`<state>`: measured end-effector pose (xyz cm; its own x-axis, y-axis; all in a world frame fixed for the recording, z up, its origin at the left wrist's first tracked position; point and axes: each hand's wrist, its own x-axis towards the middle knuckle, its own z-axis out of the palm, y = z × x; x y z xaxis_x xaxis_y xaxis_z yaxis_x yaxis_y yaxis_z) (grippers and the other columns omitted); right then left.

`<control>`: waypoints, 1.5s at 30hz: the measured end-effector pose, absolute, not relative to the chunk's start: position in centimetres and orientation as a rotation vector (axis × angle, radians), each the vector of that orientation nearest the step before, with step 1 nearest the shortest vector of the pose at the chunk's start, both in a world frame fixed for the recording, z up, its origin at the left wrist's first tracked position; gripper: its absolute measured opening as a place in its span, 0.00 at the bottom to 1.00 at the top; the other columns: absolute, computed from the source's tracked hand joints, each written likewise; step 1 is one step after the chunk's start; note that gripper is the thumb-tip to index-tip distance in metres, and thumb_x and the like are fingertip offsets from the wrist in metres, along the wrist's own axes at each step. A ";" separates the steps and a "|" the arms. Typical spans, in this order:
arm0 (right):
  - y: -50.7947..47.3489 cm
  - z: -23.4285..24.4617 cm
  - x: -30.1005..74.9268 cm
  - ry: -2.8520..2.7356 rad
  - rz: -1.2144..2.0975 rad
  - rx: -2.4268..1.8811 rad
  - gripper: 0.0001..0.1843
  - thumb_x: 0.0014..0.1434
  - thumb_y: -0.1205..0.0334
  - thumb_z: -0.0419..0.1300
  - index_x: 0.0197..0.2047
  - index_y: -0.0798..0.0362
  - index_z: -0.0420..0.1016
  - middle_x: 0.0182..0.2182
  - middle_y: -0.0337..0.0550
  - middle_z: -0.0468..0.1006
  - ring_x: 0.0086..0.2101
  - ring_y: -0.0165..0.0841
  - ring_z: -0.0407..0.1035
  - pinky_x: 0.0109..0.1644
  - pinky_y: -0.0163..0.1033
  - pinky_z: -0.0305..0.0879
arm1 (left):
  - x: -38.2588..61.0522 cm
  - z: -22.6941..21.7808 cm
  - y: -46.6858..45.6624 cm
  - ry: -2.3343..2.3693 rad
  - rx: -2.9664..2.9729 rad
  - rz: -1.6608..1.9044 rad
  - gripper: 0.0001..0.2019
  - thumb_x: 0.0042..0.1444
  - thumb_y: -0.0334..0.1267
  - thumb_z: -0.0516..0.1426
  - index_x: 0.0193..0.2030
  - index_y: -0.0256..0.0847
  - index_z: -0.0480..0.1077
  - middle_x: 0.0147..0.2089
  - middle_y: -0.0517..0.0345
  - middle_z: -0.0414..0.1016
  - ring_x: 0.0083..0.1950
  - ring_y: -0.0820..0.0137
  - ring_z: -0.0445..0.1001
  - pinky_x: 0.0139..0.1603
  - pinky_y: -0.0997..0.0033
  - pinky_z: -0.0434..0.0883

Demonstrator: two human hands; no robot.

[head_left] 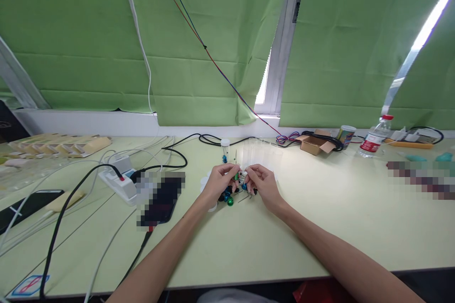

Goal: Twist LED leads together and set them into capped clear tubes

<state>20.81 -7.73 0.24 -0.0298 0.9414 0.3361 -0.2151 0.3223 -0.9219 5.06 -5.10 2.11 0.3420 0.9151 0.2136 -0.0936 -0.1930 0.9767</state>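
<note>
Close together above the middle of the table, my two hands have thumb and forefinger pinched. My left hand (221, 181) holds a small green piece (236, 176) with a thin metal wire. My right hand (263, 182) is closed too; what it pinches is hidden by the fingers. Thin silvery wires (243, 178) show between the hands. Beneath them lies a loose cluster of small blue, black and green pieces, among them a round green one (230, 201). Behind my left hand stands a clear vial (225, 151) with a white cap and something blue in it.
To the left are a dark phone (167, 199) on a cable, a white power strip (119, 184) and tangled cords. At the back stand a small open cardboard box (314, 145), a patterned cup (346, 136) and a water bottle (376, 137) with a red cap.
</note>
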 end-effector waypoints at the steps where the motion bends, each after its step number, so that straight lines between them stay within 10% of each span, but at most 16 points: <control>1: -7.7 0.3 20.8 -1.246 1.092 -0.781 0.17 0.56 0.47 0.63 0.34 0.54 0.72 0.22 0.36 0.72 0.17 0.25 0.63 0.18 0.31 0.58 | 5.0 2.1 -5.1 0.794 1.465 1.108 0.19 0.53 0.53 0.60 0.34 0.35 0.74 0.27 0.58 0.67 0.24 0.74 0.67 0.20 0.76 0.65; 45: -7.9 0.3 20.8 -1.298 1.057 -0.837 0.21 0.58 0.43 0.60 0.28 0.53 0.69 0.19 0.37 0.72 0.16 0.26 0.63 0.19 0.33 0.57 | 5.1 2.5 -5.5 0.828 1.501 1.100 0.19 0.52 0.54 0.60 0.31 0.37 0.73 0.28 0.58 0.67 0.22 0.76 0.64 0.18 0.76 0.63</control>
